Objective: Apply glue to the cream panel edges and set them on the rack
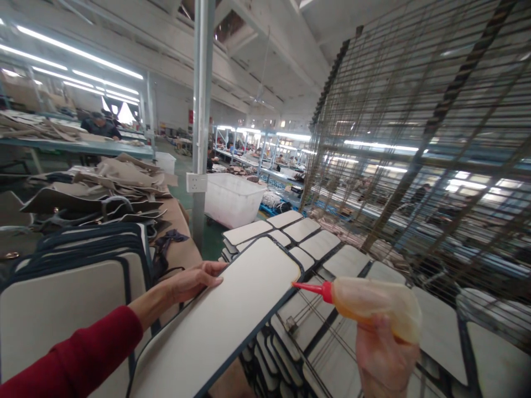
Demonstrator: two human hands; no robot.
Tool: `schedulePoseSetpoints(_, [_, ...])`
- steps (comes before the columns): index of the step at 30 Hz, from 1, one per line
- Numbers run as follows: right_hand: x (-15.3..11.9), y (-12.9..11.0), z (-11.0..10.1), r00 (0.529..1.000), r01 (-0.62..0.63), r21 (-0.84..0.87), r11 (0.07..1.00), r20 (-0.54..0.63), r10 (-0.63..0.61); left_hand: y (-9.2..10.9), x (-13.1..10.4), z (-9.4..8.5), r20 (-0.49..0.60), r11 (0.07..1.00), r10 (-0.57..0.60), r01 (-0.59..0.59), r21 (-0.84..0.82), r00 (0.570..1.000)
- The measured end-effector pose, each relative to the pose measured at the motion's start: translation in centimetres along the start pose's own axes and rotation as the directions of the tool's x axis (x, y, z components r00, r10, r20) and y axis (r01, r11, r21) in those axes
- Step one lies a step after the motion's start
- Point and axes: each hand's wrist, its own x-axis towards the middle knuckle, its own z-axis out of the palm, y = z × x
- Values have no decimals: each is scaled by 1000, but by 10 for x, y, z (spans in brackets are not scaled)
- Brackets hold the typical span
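My left hand (203,281) grips the left edge of a white panel (232,298) with a dark blue border and rounded corners, thumb on its upper face. The panel is held tilted in front of me. In my right hand (384,351) is a clear squeeze bottle (375,304) with a red nozzle, lying nearly level and partly filled with amber liquid. Its red tip is at the panel's right border, near the far corner, where a thin yellowish line shows along the edge. Whether the tip touches the panel I cannot tell.
More bordered panels (66,309) are stacked at the left, beside a pile of grey-brown pieces (120,177). Rows of similar panels (319,243) lie on a wire rack at the right, under raised wire shelves (398,110). A metal post (201,110) and a white bin (232,199) stand ahead.
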Motion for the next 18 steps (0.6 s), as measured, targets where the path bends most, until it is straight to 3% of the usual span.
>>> schedulePoseSetpoints(18, [-13, 9, 10, 993, 19, -117, 993, 115, -5, -4, -2, -3, -111, 999, 6, -10, -38, 994])
